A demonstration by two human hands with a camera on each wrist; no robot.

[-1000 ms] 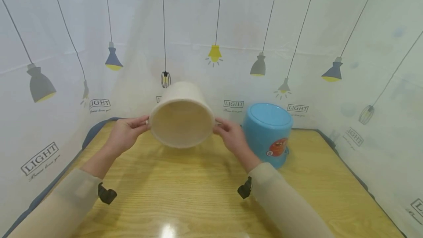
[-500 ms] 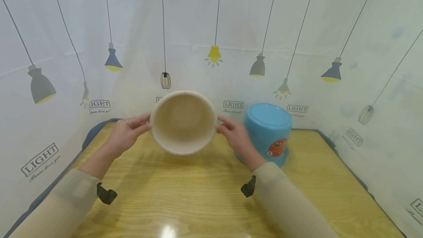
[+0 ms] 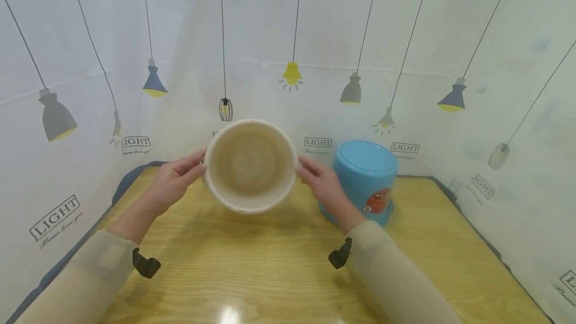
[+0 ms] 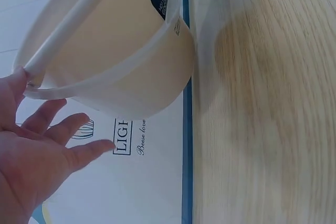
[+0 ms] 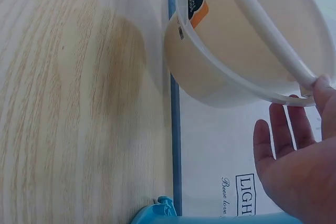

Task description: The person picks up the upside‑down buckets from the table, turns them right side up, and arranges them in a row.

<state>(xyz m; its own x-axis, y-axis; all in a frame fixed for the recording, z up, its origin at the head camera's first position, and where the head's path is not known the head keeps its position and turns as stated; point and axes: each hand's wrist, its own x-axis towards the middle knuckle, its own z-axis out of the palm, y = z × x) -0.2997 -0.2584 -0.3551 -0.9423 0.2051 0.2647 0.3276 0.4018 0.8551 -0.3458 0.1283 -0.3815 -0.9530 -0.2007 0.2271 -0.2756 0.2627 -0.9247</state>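
Note:
A cream bucket point(image 3: 252, 164) is held up above the table, tipped so that its mouth faces me and its inner bottom shows. My left hand point(image 3: 173, 181) pinches the left side of its rim between thumb and fingers, by the end of the handle point(image 4: 68, 24). On the opposite side my right hand point(image 3: 321, 184) pinches the rim in the same way; the other fingers spread below it in the right wrist view. A dark label shows on the bucket point(image 5: 220, 40) in both wrist views. Behind my right hand a blue bucket point(image 3: 366, 179) stands upside down.
The wooden table point(image 3: 252, 269) has a dark blue edge and is enclosed by white sheeting point(image 3: 261, 24) printed with hanging lamps. A red label point(image 3: 378, 200) is on the blue bucket's side. Black straps with small mounts sit at both wrists.
The cream bucket has tilted: its mouth pointed downward toward the table and now faces me. Both hands have kept their hold, the right shifting slightly to the right. The blue bucket has stayed put.

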